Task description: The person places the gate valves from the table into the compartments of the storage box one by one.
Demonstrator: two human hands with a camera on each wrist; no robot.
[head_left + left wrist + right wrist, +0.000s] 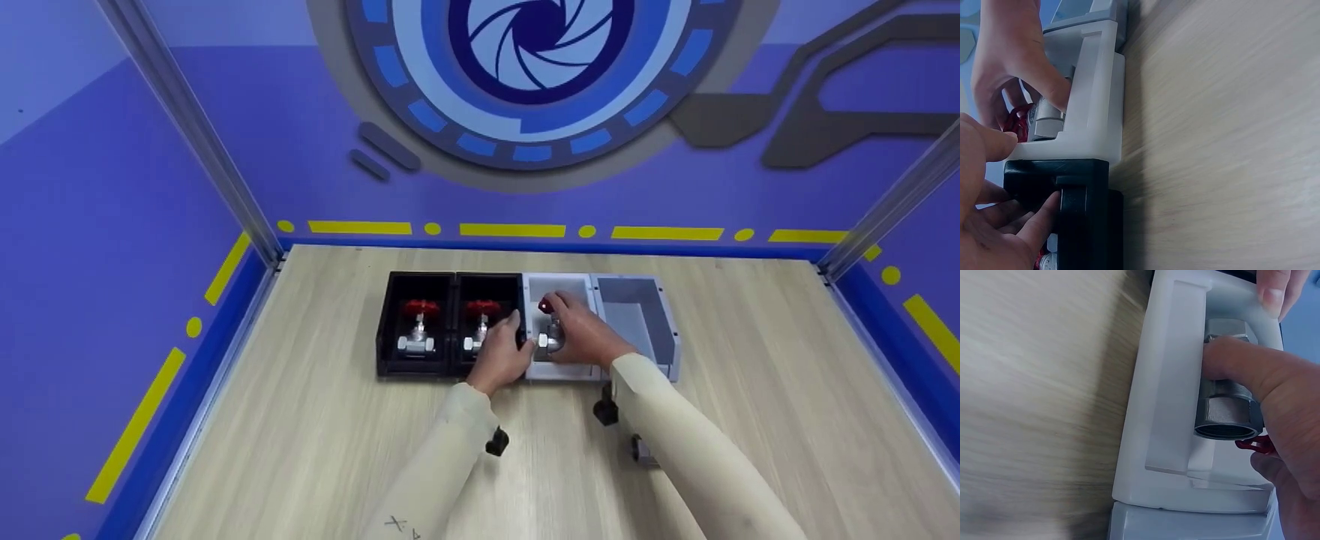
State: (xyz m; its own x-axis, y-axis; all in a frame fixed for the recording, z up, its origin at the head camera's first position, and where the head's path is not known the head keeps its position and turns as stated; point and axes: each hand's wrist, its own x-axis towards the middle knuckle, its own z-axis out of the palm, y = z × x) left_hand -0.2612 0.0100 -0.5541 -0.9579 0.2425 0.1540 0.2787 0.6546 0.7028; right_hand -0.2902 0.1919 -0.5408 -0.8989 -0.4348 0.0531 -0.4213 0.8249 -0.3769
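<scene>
My right hand (589, 330) holds a metal gate valve (1227, 405) with a red handwheel (546, 306) inside the white bin (1168, 382). Its thumb lies across the valve's body, and its fingers reach round to the handwheel side. My left hand (504, 356) grips the adjoining walls of the white bin and the inner black bin (1089, 197), thumb on the white rim and fingers inside the black one. Beside those fingers stands a second red-handled valve (481, 326), partly hidden. Another such valve (418, 330) stands upright in the outer black bin (382, 349).
A grey bin (649, 322) adjoins the white one on the right, completing a row on the wooden tabletop (315, 420). Blue and purple panels (247, 150) enclose the table behind and at both sides. Dark wrist-camera mounts (606, 409) hang below the sleeves.
</scene>
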